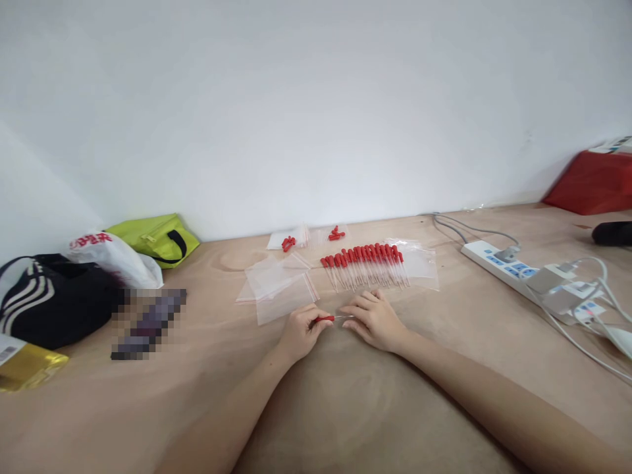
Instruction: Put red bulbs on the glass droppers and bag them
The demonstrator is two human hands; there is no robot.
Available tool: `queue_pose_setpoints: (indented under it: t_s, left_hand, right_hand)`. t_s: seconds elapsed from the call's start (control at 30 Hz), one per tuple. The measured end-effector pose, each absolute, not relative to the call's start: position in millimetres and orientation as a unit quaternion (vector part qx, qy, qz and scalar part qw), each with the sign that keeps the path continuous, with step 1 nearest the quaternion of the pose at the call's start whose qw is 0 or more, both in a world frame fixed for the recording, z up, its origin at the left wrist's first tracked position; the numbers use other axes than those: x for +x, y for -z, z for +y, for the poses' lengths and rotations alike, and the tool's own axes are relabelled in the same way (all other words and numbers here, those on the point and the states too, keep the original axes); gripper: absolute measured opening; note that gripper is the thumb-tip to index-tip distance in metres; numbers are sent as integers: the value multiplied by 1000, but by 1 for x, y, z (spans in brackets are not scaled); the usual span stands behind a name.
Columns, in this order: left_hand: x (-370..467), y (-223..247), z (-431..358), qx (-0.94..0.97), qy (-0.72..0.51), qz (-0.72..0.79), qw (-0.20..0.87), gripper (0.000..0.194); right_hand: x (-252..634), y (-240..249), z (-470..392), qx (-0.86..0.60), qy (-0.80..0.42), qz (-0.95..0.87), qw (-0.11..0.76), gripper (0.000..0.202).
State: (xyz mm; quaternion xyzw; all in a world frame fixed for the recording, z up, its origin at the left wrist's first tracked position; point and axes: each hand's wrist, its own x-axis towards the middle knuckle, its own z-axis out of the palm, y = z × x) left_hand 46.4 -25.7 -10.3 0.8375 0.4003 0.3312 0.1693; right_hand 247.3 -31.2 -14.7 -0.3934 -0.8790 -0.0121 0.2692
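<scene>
My left hand (302, 330) pinches a red rubber bulb (324, 318) near the middle of the table. From the bulb a thin clear tube (342, 317) runs right, its far end between the fingers of my right hand (374, 320). Beyond my hands lies a row of glass droppers (363, 263) with red bulbs, side by side, tips toward me. Clear zip bags (286, 299) overlap to the left of the row. Farther back are two small groups of loose red bulbs (289, 244), on or beside more clear bags.
A white power strip (508, 268) with plugs and cables lies at right, a red bag (590, 184) behind it. At left are a green pouch (158, 238), a white plastic bag (121, 260), a black bag (64, 303), a yellow packet (32, 368) and a blurred-out dark object (151, 324).
</scene>
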Motion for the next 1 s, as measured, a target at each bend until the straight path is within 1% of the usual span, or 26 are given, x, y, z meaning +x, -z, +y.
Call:
queue_pose_setpoints:
  t_s: [0.1, 0.17, 0.27, 0.33, 0.4, 0.5, 0.67, 0.8, 0.9, 1.0]
  left_hand:
    - [45, 10, -25, 855, -316, 385, 148, 23]
    - [42, 10, -24, 859, -305, 399, 102, 23]
    - [36, 11, -20, 827, -271, 492, -16, 41]
    - [33, 13, -17, 798, -221, 557, -61, 46]
    - [32, 16, -14, 787, -163, 591, -66, 47]
    - [33, 18, -14, 790, -97, 603, -48, 52]
    - [33, 17, -15, 799, -73, 596, -42, 55]
    - [31, 19, -14, 805, -94, 584, -41, 54]
    - [31, 19, -16, 807, -92, 583, -38, 53]
    - [34, 17, -23, 816, -86, 571, -19, 53]
  right_hand:
    - [245, 15, -35, -378, 48, -886, 265, 21]
    - [245, 16, -36, -393, 61, -879, 263, 22]
    - [246, 14, -28, -480, 44, -830, 281, 21]
    - [245, 10, -14, -562, 9, -770, 302, 20]
    - [240, 7, 5, -632, -30, -706, 319, 21]
    - [223, 3, 33, -691, -66, -645, 320, 22]
    - [195, 4, 59, -734, -64, -617, 277, 17]
    - [192, 8, 60, -732, -42, -628, 261, 19]
    - [198, 12, 52, -708, -24, -647, 283, 23]
    - [208, 17, 34, -650, -24, -694, 310, 22]
